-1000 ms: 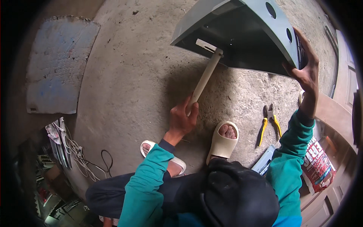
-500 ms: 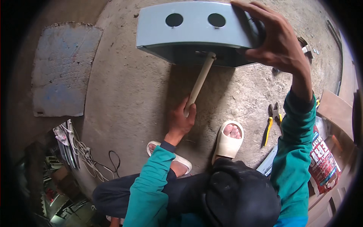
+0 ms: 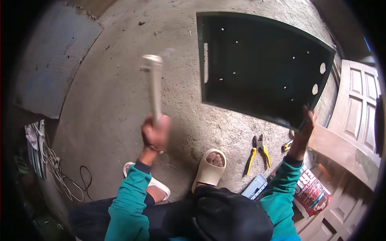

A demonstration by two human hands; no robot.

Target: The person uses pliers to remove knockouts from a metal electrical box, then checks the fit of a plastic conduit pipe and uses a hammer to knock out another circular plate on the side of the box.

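Observation:
My left hand (image 3: 157, 132) is closed around the pale handle of a hammer (image 3: 156, 90), held upward over the floor left of the box. Motion blurs the hammer's head. My right hand (image 3: 304, 134) grips the near right corner of a thin-walled metal box (image 3: 261, 68), fingers on its rim. The box's open side faces me and shows a dark inside with several small holes. A long slot runs through its left wall, and two round holes pierce the right wall. Hammer and box are apart.
Yellow-handled pliers (image 3: 257, 154) lie spread on the concrete floor near my sandalled foot (image 3: 211, 166). A light-coloured case (image 3: 255, 186) and a red printed bag (image 3: 311, 193) sit by my right arm. Wooden panelled doors (image 3: 358, 116) flank the right. Cables (image 3: 60, 172) lie at left, below a worn board (image 3: 56, 56).
The hammer has come out of the box and swung left and up. My right hand has turned the box so its open side faces me, its grip now on the near right corner.

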